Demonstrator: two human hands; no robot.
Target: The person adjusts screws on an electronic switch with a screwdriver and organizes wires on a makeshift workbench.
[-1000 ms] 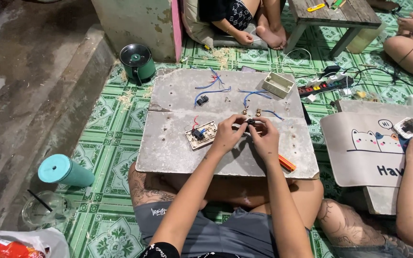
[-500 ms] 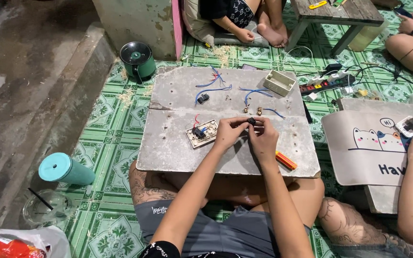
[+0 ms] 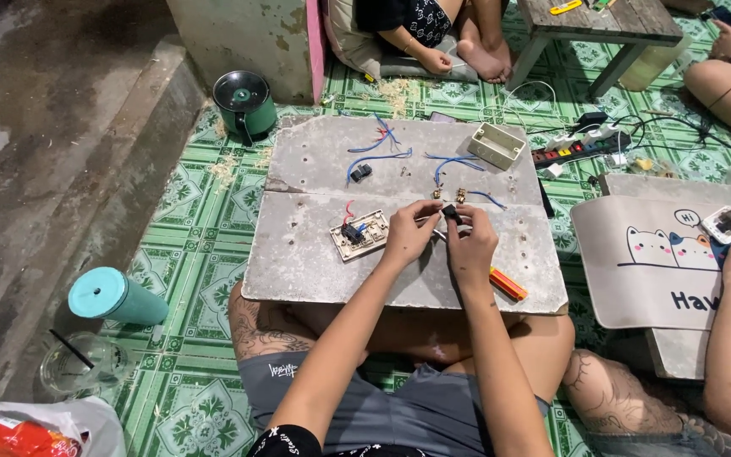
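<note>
Black switch module (image 3: 450,213), small and blocky, is pinched between the fingertips of both hands above the middle of a grey board (image 3: 315,262) laid across the lap. The left hand (image 3: 408,234) is closed on its near side, and the right hand (image 3: 469,241) is closed on it from the other side. Just left of the hands on the board, a cream switch plate (image 3: 359,235) lies face down with red and blue wires at its back. Toward the board's far edge, blue wires (image 3: 378,156) trail beside a second black module (image 3: 360,173), and an open cream wall box (image 3: 496,145) sits at the far right corner; its contents cannot be made out. An orange-handled screwdriver (image 3: 508,284) lies near the board's right edge. Off the board's left side, a teal tumbler (image 3: 117,297) lies tipped by a clear glass (image 3: 78,366) holding a dark straw.
</note>
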